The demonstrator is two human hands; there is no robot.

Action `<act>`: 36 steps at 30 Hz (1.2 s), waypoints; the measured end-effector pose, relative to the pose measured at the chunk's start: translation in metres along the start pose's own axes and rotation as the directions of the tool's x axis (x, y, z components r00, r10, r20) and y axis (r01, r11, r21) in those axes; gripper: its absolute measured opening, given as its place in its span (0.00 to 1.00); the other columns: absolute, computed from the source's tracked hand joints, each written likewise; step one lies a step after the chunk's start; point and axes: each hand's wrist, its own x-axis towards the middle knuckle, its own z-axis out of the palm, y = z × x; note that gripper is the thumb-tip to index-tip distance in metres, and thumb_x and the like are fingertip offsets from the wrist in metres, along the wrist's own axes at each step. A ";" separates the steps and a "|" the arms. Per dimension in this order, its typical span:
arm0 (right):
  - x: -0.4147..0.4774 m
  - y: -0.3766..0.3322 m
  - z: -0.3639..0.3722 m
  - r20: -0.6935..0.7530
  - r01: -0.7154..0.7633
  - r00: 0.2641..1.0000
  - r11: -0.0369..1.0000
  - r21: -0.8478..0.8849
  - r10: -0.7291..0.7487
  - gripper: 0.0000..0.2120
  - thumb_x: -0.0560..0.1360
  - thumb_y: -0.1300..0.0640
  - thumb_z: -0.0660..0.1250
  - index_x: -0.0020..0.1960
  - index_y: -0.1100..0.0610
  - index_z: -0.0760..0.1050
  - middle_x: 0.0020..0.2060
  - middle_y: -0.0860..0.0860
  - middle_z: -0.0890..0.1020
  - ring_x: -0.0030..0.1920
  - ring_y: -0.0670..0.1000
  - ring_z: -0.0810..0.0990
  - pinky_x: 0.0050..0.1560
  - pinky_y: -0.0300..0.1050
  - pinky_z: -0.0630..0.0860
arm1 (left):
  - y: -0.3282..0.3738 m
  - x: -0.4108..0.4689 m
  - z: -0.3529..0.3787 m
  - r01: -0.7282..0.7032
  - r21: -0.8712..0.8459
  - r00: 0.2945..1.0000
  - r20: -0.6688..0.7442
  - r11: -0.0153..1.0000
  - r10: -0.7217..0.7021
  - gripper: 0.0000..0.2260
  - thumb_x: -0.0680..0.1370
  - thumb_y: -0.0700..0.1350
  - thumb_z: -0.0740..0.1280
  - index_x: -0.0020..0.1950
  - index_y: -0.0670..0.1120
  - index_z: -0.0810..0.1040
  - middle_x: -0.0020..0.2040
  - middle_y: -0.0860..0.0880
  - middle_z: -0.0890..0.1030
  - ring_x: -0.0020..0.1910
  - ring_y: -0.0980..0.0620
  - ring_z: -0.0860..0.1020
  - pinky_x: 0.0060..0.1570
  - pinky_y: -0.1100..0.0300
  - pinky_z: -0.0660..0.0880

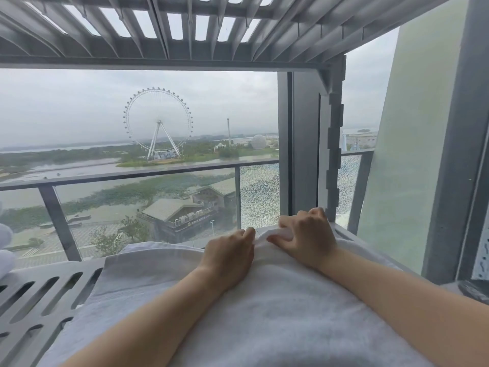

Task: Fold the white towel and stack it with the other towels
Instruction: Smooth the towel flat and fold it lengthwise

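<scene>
A white towel [264, 313] lies spread over a grey slatted shelf [34, 295], reaching from the near edge to the far edge. My left hand [227, 252] grips the towel's far edge with curled fingers. Just to its right, my right hand [307, 234] pinches a bunched fold of the same far edge. Both forearms rest over the cloth. At the far left edge, parts of other white towels [5, 247] show, mostly cut off by the frame.
A second slatted grey shelf [185, 27] hangs overhead. A grey upright post [304, 144] stands behind my right hand. Beyond is a glass balcony railing [132, 176], with one cracked pane at the right, and a pale wall panel [402, 154] at right.
</scene>
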 end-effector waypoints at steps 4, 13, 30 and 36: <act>0.000 0.018 0.004 0.127 -0.044 0.991 0.996 0.078 0.034 0.13 0.67 0.43 0.61 0.31 0.51 0.65 0.24 0.45 0.71 0.32 0.51 0.68 0.52 0.48 0.64 | -0.002 -0.002 -0.001 -0.049 -0.072 0.999 0.015 0.996 0.050 0.14 0.79 0.47 0.53 0.63 0.54 0.69 0.57 0.49 0.78 0.53 0.40 0.78 0.45 0.53 0.72; -0.002 0.018 0.013 0.072 -0.201 0.976 0.976 -0.084 0.207 0.12 0.66 0.54 0.60 0.50 0.51 0.68 0.40 0.47 0.73 0.46 0.53 0.71 0.49 0.50 0.55 | -0.003 -0.003 -0.001 -0.064 -0.083 0.998 -0.004 0.994 0.064 0.13 0.80 0.49 0.53 0.63 0.56 0.68 0.58 0.52 0.78 0.53 0.42 0.78 0.45 0.54 0.73; -0.001 0.018 0.011 0.264 0.043 0.961 0.986 0.163 -0.085 0.20 0.68 0.50 0.52 0.55 0.48 0.75 0.42 0.44 0.75 0.50 0.47 0.67 0.43 0.46 0.50 | 0.003 -0.007 -0.011 -0.082 -0.037 0.996 -0.039 0.996 0.080 0.11 0.79 0.50 0.55 0.61 0.55 0.68 0.59 0.53 0.77 0.50 0.43 0.79 0.37 0.58 0.64; -0.003 0.016 0.013 0.198 -0.047 0.979 0.999 0.018 0.042 0.14 0.66 0.49 0.54 0.40 0.53 0.76 0.34 0.47 0.66 0.40 0.51 0.65 0.42 0.46 0.52 | 0.004 -0.006 -0.011 -0.099 -0.024 0.995 -0.030 0.995 0.099 0.10 0.78 0.50 0.57 0.58 0.51 0.68 0.56 0.52 0.77 0.49 0.43 0.78 0.36 0.58 0.65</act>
